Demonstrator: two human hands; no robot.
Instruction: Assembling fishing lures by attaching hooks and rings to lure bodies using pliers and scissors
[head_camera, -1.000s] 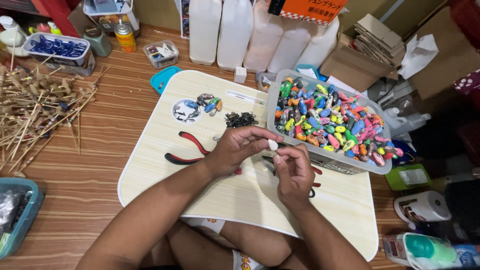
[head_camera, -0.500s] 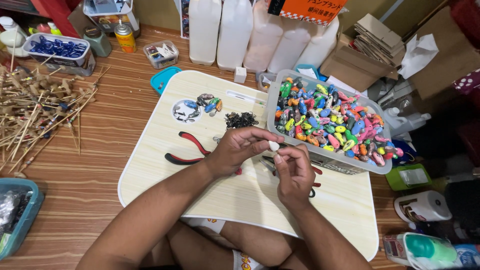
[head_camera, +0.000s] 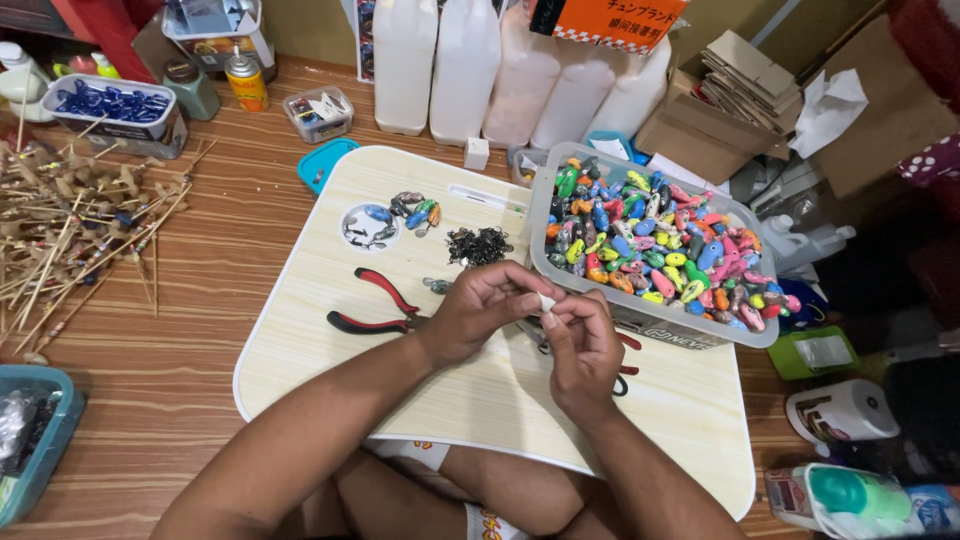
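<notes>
Where the two hands meet over the pale wooden lap table (head_camera: 330, 330), they pinch one small white piece (head_camera: 547, 302) between them. It is too tiny and too hidden to tell which way its long side points. The left hand (head_camera: 480, 310) curls around from the left, its fingers bent close together and its fingertips pressed on the piece. The right hand (head_camera: 582, 345) comes up from below, its thumb and first finger squeezed shut on the same piece. Both hands are nearly closed, with no wide gap in either.

Just beside the left hand lie red-handled pliers (head_camera: 372, 308), their handles spread open in a V and their nose pointing right, toward the hand. Another red-handled tool (head_camera: 626, 362) peeks out from under the right hand.

Right behind the hands stands a clear plastic tub (head_camera: 640, 322) full of shiny little oval lures (head_camera: 650, 240) in many bright colours. A small dark heap of metal hooks (head_camera: 478, 245) sits on the table, and a few more coloured lures (head_camera: 415, 212) lie near a round dip in the tabletop. The floor is brown wood with long lines in it, and thin bamboo sticks (head_camera: 70, 240) are scattered on it at the far left.
</notes>
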